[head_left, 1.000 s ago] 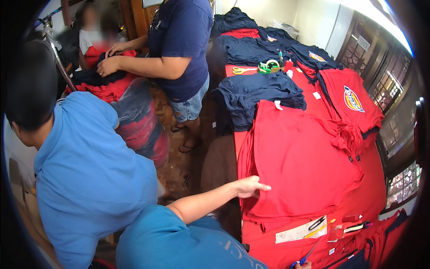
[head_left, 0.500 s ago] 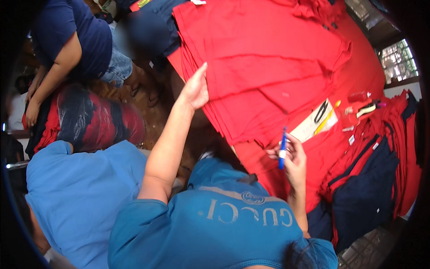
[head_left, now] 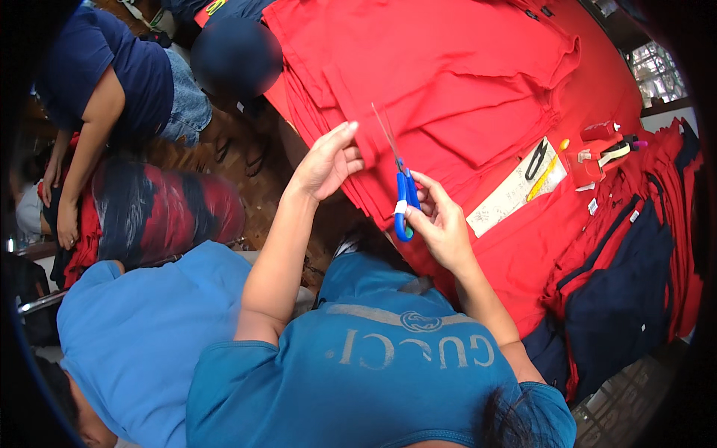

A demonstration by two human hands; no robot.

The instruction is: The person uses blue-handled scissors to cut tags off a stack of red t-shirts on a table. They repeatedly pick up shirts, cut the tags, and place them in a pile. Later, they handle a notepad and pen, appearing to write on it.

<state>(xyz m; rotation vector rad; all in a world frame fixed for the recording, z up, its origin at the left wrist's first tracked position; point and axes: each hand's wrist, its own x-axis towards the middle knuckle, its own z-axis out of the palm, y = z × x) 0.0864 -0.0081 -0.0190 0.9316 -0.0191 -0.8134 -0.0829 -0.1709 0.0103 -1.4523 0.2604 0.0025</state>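
The right hand (head_left: 445, 230) has its fingers clamped on the handles of a pair of scissors with blue plastic loops and slim metal blades (head_left: 404, 196), points aimed up over a broad stack of flat, bright red cloth pieces (head_left: 441, 63). The blades look nearly together. The left hand (head_left: 323, 169) is palm up, its fingers partly curled and loosely apart with nothing visible in them; whether a thread lies there I cannot tell. It sits at the stack's near border, along the left edge of the red-covered table (head_left: 616, 78). Toward the lower right corner lie a pale strip of paper (head_left: 497, 209), small black thread snips (head_left: 535, 160) and a thin yellow stick-shaped tool (head_left: 547, 173). Good handling, I judge, means keeping the points clear of the left fingertips, which are near them, and off the cloth below, since soft layers could snag. Gripping just the top layer, drawn flat with the left fingers behind the blade line, should keep any snip shallow and controlled.
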